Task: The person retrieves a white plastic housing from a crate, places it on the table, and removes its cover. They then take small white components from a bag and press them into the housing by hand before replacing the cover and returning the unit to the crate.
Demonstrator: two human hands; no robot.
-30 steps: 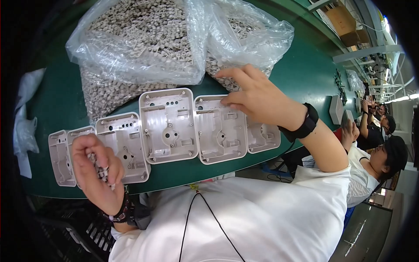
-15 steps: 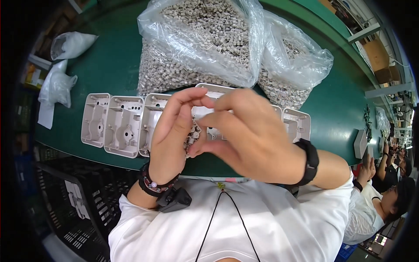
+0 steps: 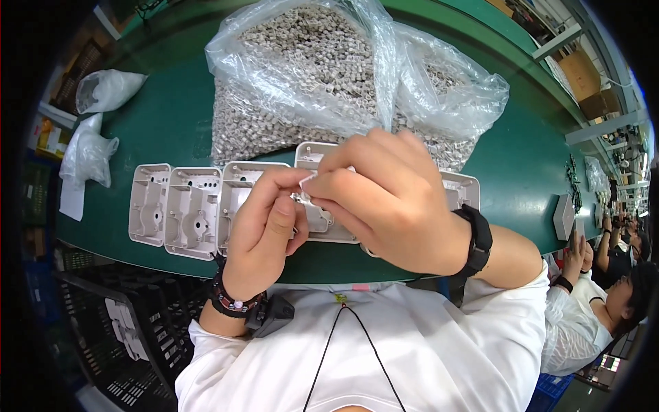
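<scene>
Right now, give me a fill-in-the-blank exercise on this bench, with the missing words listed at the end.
1. The tabletop is ____ in colour.
2. The beaded bracelet is on the person's ____ wrist.
3. The open-topped pale housings stand ____ the clear bags of small parts and the person's body.
4. The small white piece is at the fingertips of ____ hands.

Missing words: green; left; between; both.

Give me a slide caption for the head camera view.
Left hand and right hand meet at a small white part above open plastic housings near filled bags.
</scene>
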